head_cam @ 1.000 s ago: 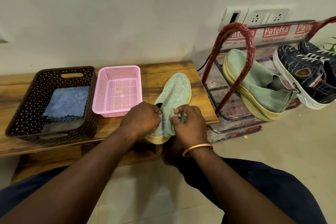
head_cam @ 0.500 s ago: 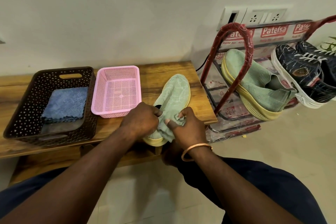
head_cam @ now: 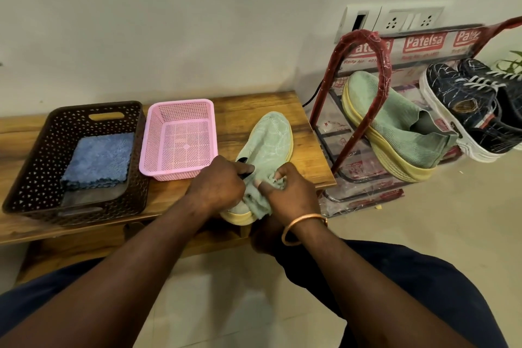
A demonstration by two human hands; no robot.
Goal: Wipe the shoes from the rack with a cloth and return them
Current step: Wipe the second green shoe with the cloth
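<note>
A pale green knit shoe [head_cam: 269, 140] with a yellow sole lies on the wooden bench [head_cam: 254, 104], toe pointing away from me. My left hand [head_cam: 219, 183] grips its heel end, index finger at the opening. My right hand [head_cam: 291, 192] presses a bunched green cloth [head_cam: 258, 200] against the shoe's heel side. Its mate [head_cam: 395, 127] leans on the red-framed shoe rack [head_cam: 375, 45] to the right, beside a pair of dark blue lace-up sneakers [head_cam: 466, 110].
A dark brown perforated basket [head_cam: 34, 155] holding a folded blue cloth [head_cam: 101, 157] sits at the bench's left, with a pink plastic basket [head_cam: 180, 104] beside it. Wall sockets [head_cam: 409, 20] are above the rack. Tiled floor lies below and right.
My right hand with the cloth has slid down from the shoe's collar toward the heel side. The left hand keeps its grip; the shoe has barely shifted.
</note>
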